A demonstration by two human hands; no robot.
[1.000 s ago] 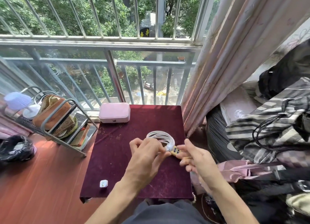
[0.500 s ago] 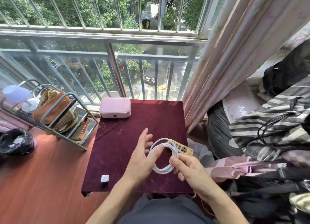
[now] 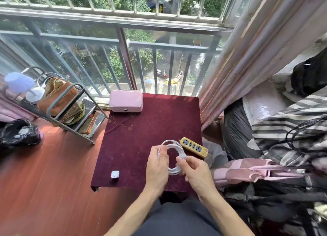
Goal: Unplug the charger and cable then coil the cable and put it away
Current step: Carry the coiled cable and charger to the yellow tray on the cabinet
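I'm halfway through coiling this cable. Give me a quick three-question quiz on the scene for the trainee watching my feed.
1. True or false: the white charger lies on the table, apart from the yellow power strip.
2. The left hand and right hand both hold the coiled cable. Which one pinches its plug end? A) left B) right C) neither
3. Fill in: the pink case sits at the table's ____ left corner.
Key: 1 true; 2 B; 3 far.
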